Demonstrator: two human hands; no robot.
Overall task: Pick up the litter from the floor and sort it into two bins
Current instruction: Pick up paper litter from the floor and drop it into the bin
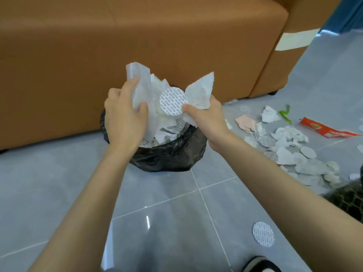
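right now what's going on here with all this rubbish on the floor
A person holds litter over a bin lined with a black bag, already heaped with paper. The left hand grips a clear plastic bag; the right hand pinches a round printed disc and crumpled paper. Tissues, a face mask and a red wrapper lie on the floor to the right, and a lone disc lies nearer the person.
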